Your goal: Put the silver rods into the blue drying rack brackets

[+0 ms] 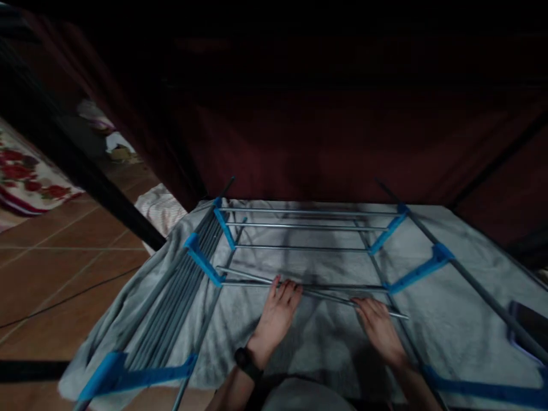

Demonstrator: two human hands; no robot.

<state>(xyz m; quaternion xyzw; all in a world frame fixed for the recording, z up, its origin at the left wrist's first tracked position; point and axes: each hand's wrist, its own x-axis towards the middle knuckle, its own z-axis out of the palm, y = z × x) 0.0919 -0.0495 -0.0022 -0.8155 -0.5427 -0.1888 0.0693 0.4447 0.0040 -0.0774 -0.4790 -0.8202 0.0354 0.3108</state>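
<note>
Rod (325,295), loose, thin, grey metal, lay across the near end of the rack (299,228). Its long axis ran left to right with a slant: the left end sat farther off by a blue bracket (204,264), the right end nearer, just past the rack's right rail. It crossed the nearest fixed rung at a shallow angle.

Both hands met the rod from the near side, palms down, so it lay straight ahead of the fingertips and crosswise to them. Left hand (276,314) was at about mid-length, fingers straight and pressed together, tips resting on top of the rod, not wrapped round it. Right hand (379,330) was towards the right end, fingers bent a little over the rod. Whether they closed under it could not be told. Neither hand was clearly the nearer; both touched. Forearms came up from the bottom edge of the view, and a dark watch (247,362) sat on the left wrist.

Rack lay folded flat on a grey blanket (449,319), filling its middle. A bundle of rungs (171,302) ran along the blanket's left edge. A dark flat object (528,325) lay near the right edge, too dim to name. Beyond the far edge hung a dark red curtain (342,142). Left of the blanket was brown tiled floor (55,268).
</note>
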